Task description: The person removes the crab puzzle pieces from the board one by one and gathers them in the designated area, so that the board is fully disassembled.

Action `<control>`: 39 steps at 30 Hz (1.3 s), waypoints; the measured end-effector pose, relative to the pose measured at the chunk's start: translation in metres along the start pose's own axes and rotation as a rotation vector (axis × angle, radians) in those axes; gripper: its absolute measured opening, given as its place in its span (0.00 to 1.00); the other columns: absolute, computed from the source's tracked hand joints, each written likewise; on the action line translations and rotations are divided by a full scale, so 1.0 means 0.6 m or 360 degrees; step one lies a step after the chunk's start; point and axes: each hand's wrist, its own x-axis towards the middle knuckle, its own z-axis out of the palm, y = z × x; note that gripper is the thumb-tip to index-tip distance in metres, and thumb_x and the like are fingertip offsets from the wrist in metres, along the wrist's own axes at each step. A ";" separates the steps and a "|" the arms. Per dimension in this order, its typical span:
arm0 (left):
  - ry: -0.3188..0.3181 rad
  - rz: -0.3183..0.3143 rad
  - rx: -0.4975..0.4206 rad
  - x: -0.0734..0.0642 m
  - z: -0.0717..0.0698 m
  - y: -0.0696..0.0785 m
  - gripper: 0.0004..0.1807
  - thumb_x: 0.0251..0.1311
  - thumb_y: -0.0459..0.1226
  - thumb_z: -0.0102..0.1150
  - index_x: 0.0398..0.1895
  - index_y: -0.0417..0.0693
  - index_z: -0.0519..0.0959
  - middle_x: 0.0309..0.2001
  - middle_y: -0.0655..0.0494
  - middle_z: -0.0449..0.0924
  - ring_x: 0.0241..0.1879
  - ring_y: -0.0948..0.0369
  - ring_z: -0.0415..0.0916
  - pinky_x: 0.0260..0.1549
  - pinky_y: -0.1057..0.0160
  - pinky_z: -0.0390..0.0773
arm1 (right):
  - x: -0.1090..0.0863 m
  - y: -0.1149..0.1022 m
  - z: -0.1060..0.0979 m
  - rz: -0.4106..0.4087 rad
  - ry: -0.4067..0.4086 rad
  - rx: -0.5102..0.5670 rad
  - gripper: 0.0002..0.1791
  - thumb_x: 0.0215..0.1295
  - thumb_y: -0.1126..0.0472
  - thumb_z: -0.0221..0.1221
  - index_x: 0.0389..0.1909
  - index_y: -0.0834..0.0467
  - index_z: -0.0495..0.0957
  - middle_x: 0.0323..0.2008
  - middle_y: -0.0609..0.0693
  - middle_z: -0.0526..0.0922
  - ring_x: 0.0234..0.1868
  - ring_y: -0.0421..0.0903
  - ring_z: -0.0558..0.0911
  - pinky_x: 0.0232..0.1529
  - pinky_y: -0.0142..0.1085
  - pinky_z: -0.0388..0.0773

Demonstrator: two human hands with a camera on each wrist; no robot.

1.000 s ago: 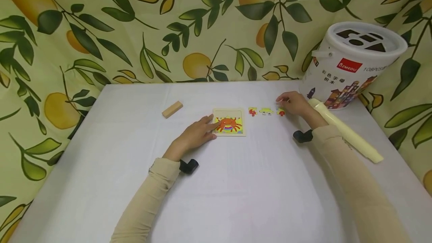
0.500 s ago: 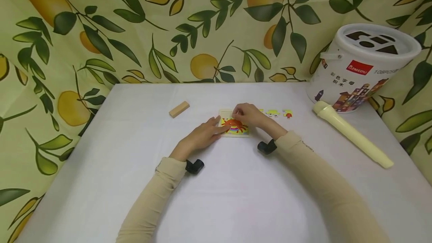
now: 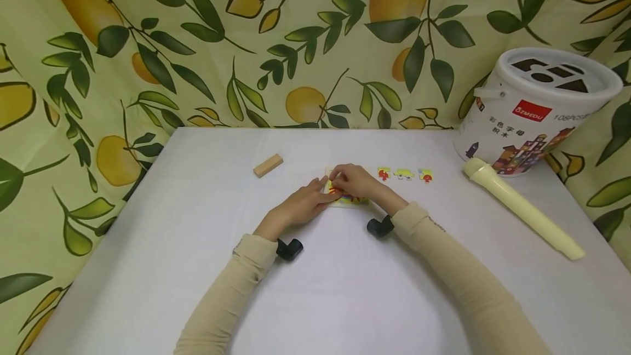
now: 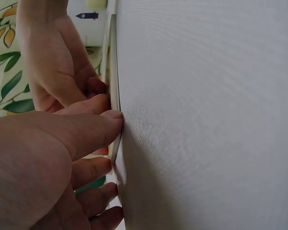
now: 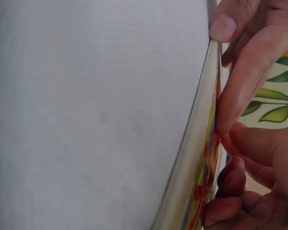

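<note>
Wooden block lies leftmost; the left hand, fingers extended, steadies the puzzle board; the right hand bends over it (can't tell whether it grips), likely fitting; next calls for pressing flat, then the loose pieces rightward.

We see a puzzle board printed yellow and orange-red, edged in pale wood. Right of the board are yellow puzzle pieces with red patches, a cream tube and a white bucket, red-labelled. Behind the board, we see pale-yellow cloth patterned with orange fruit and green leaves.
</note>
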 end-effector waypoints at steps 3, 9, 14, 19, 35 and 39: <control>-0.0016 -0.0013 0.0017 0.000 0.004 0.000 0.21 0.68 0.38 0.45 0.63 0.58 0.68 0.70 0.37 0.49 0.68 0.40 0.48 0.60 0.40 0.60 | -0.002 0.002 0.003 -0.0009 0.0010 -0.0019 0.11 0.64 0.62 0.53 0.44 0.62 0.76 0.24 0.50 0.76 0.21 0.41 0.70 0.24 0.29 0.67; -0.0021 -0.0014 0.0012 0.000 0.009 -0.002 0.21 0.68 0.38 0.45 0.63 0.57 0.68 0.70 0.37 0.49 0.68 0.39 0.48 0.60 0.41 0.60 | -0.001 0.003 0.008 -0.0028 0.0017 -0.0034 0.10 0.64 0.62 0.54 0.42 0.65 0.76 0.27 0.52 0.77 0.27 0.43 0.72 0.30 0.29 0.68; -0.0022 -0.0003 0.0010 -0.001 0.011 -0.002 0.21 0.67 0.37 0.45 0.63 0.56 0.68 0.70 0.37 0.48 0.68 0.38 0.48 0.60 0.40 0.60 | -0.001 0.003 0.013 -0.0020 -0.0004 -0.0045 0.12 0.64 0.62 0.54 0.43 0.65 0.75 0.30 0.54 0.76 0.29 0.44 0.72 0.30 0.30 0.68; -0.0021 0.0009 -0.0013 -0.003 0.012 -0.001 0.21 0.67 0.37 0.45 0.63 0.54 0.69 0.70 0.36 0.48 0.68 0.37 0.48 0.59 0.39 0.61 | -0.002 0.002 0.015 -0.0073 0.0020 -0.0059 0.11 0.64 0.62 0.54 0.43 0.65 0.75 0.31 0.55 0.76 0.31 0.46 0.72 0.32 0.32 0.70; -0.0028 -0.0056 -0.0001 0.001 0.003 0.000 0.21 0.68 0.39 0.45 0.63 0.59 0.67 0.70 0.38 0.48 0.69 0.41 0.47 0.62 0.42 0.59 | 0.002 0.005 0.001 -0.0016 0.0156 0.0079 0.07 0.62 0.66 0.55 0.39 0.62 0.78 0.32 0.54 0.81 0.31 0.45 0.75 0.35 0.32 0.73; -0.0040 -0.0068 0.0020 0.004 0.000 0.001 0.21 0.68 0.39 0.45 0.64 0.60 0.67 0.71 0.40 0.48 0.70 0.42 0.46 0.62 0.42 0.58 | 0.010 0.010 -0.009 0.0086 0.0147 0.0165 0.08 0.62 0.64 0.56 0.37 0.62 0.81 0.37 0.56 0.83 0.38 0.48 0.75 0.47 0.40 0.73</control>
